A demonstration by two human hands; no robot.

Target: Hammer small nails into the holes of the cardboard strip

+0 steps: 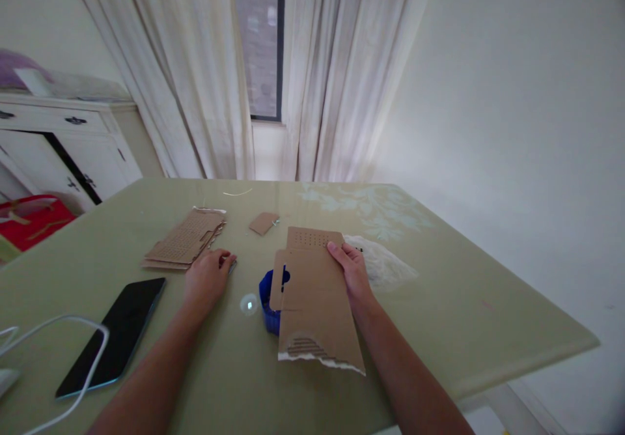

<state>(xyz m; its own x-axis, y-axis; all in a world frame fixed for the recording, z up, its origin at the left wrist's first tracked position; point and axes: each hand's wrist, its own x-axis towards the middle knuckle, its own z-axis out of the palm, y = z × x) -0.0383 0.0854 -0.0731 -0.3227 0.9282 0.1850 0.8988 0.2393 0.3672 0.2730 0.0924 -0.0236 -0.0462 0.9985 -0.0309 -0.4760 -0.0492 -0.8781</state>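
Note:
My right hand [352, 273] grips the right edge of a brown cardboard piece [312, 305] with a torn, corrugated near edge and small punched holes at its far end. The cardboard lies tilted over a blue object [267, 298], hiding most of it. My left hand [208, 277] rests palm down on the green table [146, 370], fingers curled over a small dark object at their tips; I cannot tell what it is. A stack of flat cardboard pieces [186, 239] lies just beyond the left hand.
A dark phone [114, 334] lies face up at the near left, with a white cable [58, 327] looping beside it. A small cardboard scrap [263, 223] sits farther back. A clear plastic sheet [383, 262] lies right of the right hand. The table's right edge drops off near the wall.

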